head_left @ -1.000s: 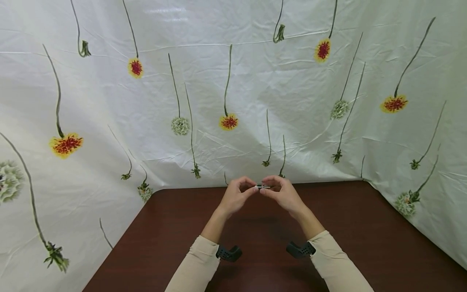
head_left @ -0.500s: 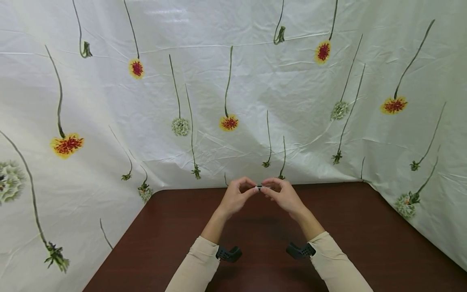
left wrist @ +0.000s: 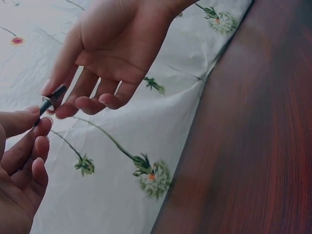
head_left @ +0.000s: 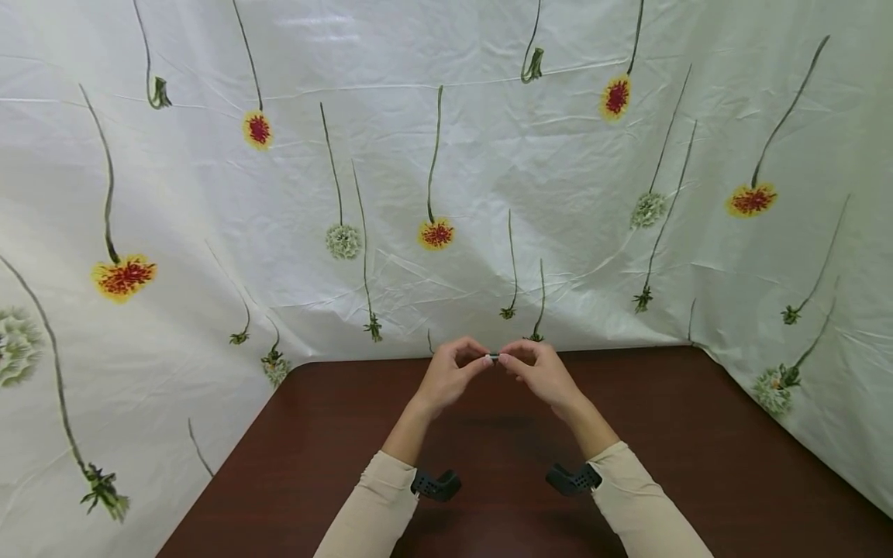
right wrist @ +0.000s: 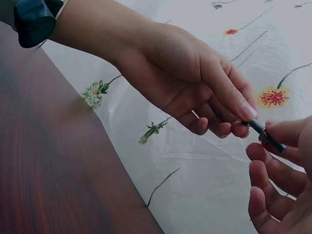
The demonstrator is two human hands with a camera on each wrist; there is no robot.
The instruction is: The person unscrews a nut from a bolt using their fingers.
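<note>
A dark threaded bolt (right wrist: 257, 126) spans the short gap between my two hands, raised over the far part of the table. A nut (right wrist: 263, 137) sits partway along its thread. My left hand (head_left: 446, 380) pinches one end of the bolt between thumb and fingertips, which hide that end. From the other side, my right hand (head_left: 546, 377) has its thumb and index finger on the bolt at the nut, its other fingers loosely bent. Past the nut, the bolt's free end shows beside the right fingers in the right wrist view.
A dark reddish-brown table (head_left: 502, 449) lies under both forearms. Behind it and at the sides hangs a white cloth (head_left: 391, 287) printed with flowers, reaching the table's edges. Black bands (head_left: 437, 485) are worn on both wrists.
The right thumb and fingers have shifted on the bolt and come a little closer to the left fingertips, so less of it shows in the head view. The left hand keeps its grip.
</note>
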